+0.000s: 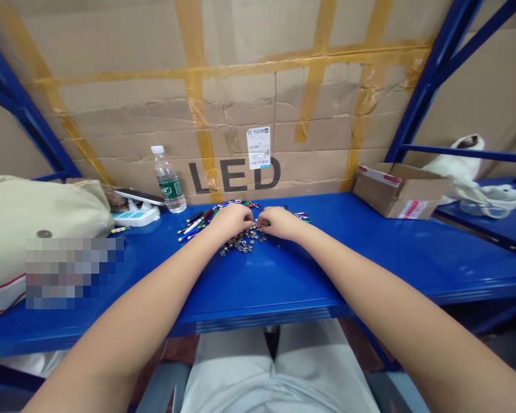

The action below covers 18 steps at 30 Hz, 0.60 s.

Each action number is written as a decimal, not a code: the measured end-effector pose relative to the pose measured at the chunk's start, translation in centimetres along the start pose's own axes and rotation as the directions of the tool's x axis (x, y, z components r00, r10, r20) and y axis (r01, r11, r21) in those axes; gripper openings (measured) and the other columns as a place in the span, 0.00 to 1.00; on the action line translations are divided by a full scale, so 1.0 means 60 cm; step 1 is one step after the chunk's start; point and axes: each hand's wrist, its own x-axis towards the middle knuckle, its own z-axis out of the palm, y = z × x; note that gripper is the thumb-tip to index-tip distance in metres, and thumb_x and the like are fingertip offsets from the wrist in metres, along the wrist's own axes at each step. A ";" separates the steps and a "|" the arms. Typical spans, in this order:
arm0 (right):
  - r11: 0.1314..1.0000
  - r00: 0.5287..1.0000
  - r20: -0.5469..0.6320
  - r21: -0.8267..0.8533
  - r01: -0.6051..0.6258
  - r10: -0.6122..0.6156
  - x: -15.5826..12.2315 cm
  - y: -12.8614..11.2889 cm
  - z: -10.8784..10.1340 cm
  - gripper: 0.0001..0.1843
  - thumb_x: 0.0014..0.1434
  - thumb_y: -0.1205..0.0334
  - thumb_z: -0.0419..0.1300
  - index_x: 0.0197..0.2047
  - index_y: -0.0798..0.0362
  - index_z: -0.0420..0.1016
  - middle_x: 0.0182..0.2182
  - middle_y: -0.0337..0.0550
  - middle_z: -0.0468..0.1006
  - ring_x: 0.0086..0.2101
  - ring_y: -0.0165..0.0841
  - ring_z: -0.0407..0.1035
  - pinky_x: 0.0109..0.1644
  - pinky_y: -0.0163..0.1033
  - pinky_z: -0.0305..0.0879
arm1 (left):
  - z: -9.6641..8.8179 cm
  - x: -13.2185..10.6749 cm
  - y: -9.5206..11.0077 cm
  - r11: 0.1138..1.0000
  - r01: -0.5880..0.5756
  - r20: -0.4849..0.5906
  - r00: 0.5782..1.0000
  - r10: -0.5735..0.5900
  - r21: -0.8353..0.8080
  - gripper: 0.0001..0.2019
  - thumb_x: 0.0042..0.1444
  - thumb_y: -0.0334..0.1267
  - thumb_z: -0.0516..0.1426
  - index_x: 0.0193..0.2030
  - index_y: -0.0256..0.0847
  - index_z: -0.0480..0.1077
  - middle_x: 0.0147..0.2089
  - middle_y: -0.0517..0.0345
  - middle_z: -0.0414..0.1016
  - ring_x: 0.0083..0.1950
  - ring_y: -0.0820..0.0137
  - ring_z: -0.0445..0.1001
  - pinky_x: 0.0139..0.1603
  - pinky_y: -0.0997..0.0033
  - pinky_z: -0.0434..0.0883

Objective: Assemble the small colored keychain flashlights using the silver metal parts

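Silvery, small round pieces (pixel 243 246), some duller grey-brown, lay loosely heaped on the blue table (pixel 258 287). Left hand (pixel 237 215) and right hand (pixel 277 222) bent with fingers narrowed at the heap's far side; I couldn't tell whether either held anything.

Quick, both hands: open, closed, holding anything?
Left hand: curled at the small metal pieces; whether its grip holds one can't be told.
Right hand: curled beside them; grip contents too small to tell.

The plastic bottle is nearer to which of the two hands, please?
Left. The left hand is to the right of the plastic bottle and nearer the camera; the right hand is farther right.
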 end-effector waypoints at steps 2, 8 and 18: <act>0.999 0.999 0.018 -0.009 0.034 -0.034 -0.003 0.002 -0.001 0.10 0.52 0.68 0.58 0.36 0.51 0.79 0.36 0.44 0.78 0.35 0.32 0.69 0.37 0.32 0.58 | 0.008 0.006 0.002 1.000 -0.003 0.006 1.000 0.003 0.016 0.07 0.52 0.39 0.57 0.35 0.45 0.77 0.36 0.59 0.78 0.40 0.66 0.73 0.38 0.72 0.64; 0.999 0.997 -0.059 -0.007 -0.046 0.046 -0.007 0.010 -0.011 0.12 0.54 0.67 0.55 0.40 0.51 0.78 0.37 0.44 0.78 0.38 0.34 0.69 0.36 0.33 0.58 | 0.023 0.018 0.002 1.000 -0.010 0.083 0.997 0.009 0.009 0.08 0.53 0.41 0.57 0.36 0.46 0.77 0.36 0.59 0.79 0.39 0.65 0.74 0.39 0.71 0.65; 0.986 0.989 -0.020 -0.076 -0.146 0.145 -0.002 0.019 -0.001 0.13 0.57 0.63 0.54 0.42 0.48 0.79 0.41 0.47 0.76 0.40 0.36 0.69 0.39 0.35 0.60 | -0.004 0.012 0.010 0.987 0.086 0.288 0.957 -0.044 -0.136 0.09 0.48 0.39 0.59 0.37 0.44 0.77 0.37 0.62 0.79 0.36 0.70 0.74 0.35 0.76 0.66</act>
